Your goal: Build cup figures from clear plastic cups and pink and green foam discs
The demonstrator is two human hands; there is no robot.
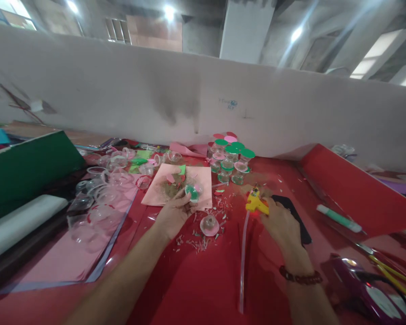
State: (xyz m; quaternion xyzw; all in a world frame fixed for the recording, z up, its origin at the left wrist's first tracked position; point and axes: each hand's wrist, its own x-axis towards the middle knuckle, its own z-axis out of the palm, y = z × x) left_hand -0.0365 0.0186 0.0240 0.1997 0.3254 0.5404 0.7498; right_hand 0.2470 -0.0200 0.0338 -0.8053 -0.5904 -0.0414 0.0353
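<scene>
My left hand (174,212) is closed around a small clear cup with a green round lid (192,192), held over the edge of a pink sheet (203,178) strewn with brownish moss and paper bits. My right hand (280,221) grips a yellow glue gun (255,201) on the red table, its clear glue stick (243,253) trailing back toward me. A bead bracelet sits on that wrist. A small clear dome on a pink disc (209,225) rests on the table between my hands, amid paper scraps.
Finished cups with green and pink lids (232,158) stand at the back. Several empty clear cups (98,189) lie on pink sheets at left, beside green and white rolls (23,171). A black phone (296,216), a green-white glue tube (338,219) and a purple tool (355,280) sit at right.
</scene>
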